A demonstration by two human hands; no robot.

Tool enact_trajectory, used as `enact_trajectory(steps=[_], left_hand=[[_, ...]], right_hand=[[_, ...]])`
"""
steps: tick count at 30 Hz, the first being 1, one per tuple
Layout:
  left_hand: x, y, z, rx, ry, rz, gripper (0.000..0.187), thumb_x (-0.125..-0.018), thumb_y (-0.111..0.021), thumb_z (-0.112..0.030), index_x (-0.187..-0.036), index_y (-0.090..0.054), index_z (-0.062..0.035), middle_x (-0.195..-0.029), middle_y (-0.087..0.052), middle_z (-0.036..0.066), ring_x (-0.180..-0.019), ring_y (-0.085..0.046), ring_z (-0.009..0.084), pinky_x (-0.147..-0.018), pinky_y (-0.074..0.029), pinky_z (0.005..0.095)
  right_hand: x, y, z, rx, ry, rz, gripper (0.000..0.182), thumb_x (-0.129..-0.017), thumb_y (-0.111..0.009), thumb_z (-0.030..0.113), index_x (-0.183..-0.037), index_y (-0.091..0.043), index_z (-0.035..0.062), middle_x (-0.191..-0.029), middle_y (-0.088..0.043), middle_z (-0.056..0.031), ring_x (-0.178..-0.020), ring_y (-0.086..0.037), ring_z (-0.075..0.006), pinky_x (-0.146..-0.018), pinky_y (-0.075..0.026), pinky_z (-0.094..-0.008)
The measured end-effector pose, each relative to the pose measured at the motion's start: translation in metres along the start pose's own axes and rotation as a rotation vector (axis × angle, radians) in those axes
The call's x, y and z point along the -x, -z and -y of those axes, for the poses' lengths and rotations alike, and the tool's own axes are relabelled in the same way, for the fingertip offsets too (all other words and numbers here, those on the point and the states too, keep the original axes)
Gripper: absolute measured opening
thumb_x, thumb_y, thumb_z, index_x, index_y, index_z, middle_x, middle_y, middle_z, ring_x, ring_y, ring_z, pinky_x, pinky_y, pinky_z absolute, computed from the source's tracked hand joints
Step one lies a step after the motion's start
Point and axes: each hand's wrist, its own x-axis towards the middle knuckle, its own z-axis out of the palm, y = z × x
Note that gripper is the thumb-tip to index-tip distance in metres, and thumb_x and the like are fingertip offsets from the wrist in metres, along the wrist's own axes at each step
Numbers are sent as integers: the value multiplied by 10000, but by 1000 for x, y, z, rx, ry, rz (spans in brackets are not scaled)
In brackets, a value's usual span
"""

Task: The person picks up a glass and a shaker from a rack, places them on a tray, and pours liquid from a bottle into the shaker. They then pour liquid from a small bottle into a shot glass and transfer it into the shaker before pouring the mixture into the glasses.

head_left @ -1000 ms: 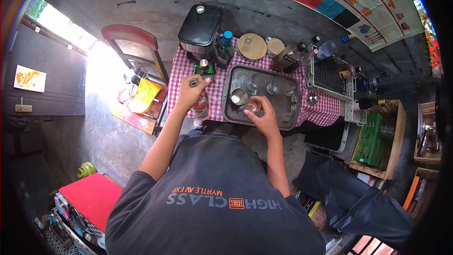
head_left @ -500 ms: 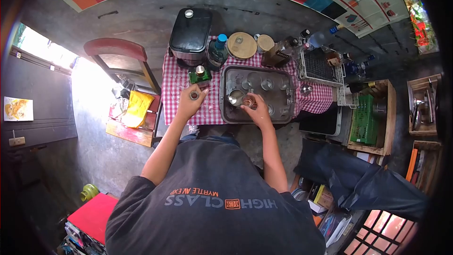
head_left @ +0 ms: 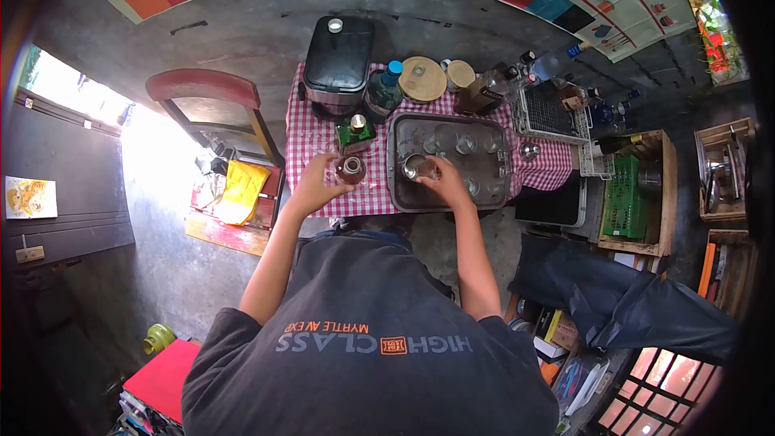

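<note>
My left hand (head_left: pixel 309 189) is beside an uncapped bottle of reddish-brown liquid (head_left: pixel 352 168), its thumb and fingers spread around the bottle's near left side. The bottle stands upright on the checked cloth, just in front of a green bottle (head_left: pixel 355 134) with a silver cap. Over the left part of the dark tray (head_left: pixel 444 200), my right hand (head_left: pixel 452 186) grips a small clear glass (head_left: pixel 431 168). Right at the glass is a small metal cup (head_left: pixel 412 166), its rim overlapping the glass in this view. Several clear glasses, among them one glass (head_left: pixel 466 144), stand on the tray.
Behind the tray stand a blue-capped bottle (head_left: pixel 383 90), a round wooden lid (head_left: pixel 423 79), a brown bottle (head_left: pixel 482 93) and a black appliance (head_left: pixel 339 56). A wire rack (head_left: pixel 553 117) and small metal pot (head_left: pixel 529 150) are on the right. A chair (head_left: pixel 206 85) is at left.
My left hand has loosened from the bottle's neck, and its fingers are now spread beside the bottle. The glass in my right hand has shifted against the metal cup. The view has turned slightly.
</note>
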Motion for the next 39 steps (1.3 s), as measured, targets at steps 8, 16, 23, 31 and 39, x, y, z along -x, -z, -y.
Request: enact_trajectory(steps=[8,16,23,31,39], left_hand=[[93,14,142,-37,529,8,472,-839,-696,-299,-1131,-580,52,-1048,-650,226,-1011,-624,338,-875,-489,412],[237,-31,309,595,1198,7,119,-907,-570,-189,-944,-599,-80,-673,-609,55,-522,-588,190,-447,-445,353],[250,-30,250,539,1396,70,159,-936,-519,-247,-970,-584,-106,-648,-589,55,-472,-575,203,-402,-404,327],[218,-44,275,565,1220,-61,179,-948,-526,-242,-1003,-590,-85,-671,-575,40,-473,-556,169,-405,-421,303],[197,-19,256,542,1224,-7,230,-948,-523,-231,-1047,-587,-33,-731,-630,76,-532,-618,201,-417,-467,328]], right_hand=[[-5,7,5,187,-14,70,714,-726,-798,294,-1338,-523,51,-1255,-565,-222,-1186,-531,-380,-990,-434,-414],[-1,25,24,350,-47,93,761,-726,-784,329,-1377,-492,64,-1239,-564,-225,-1169,-538,-378,-980,-438,-405],[10,61,69,383,-4,71,741,-732,-765,318,-1385,-491,98,-1182,-575,-213,-1113,-564,-369,-945,-456,-394],[21,102,124,504,86,78,757,-718,-766,275,-1404,-474,138,-1131,-564,-202,-1066,-565,-374,-920,-455,-408],[36,133,176,561,176,51,755,-707,-761,227,-1403,-476,146,-980,-518,-164,-962,-547,-342,-855,-455,-421]])
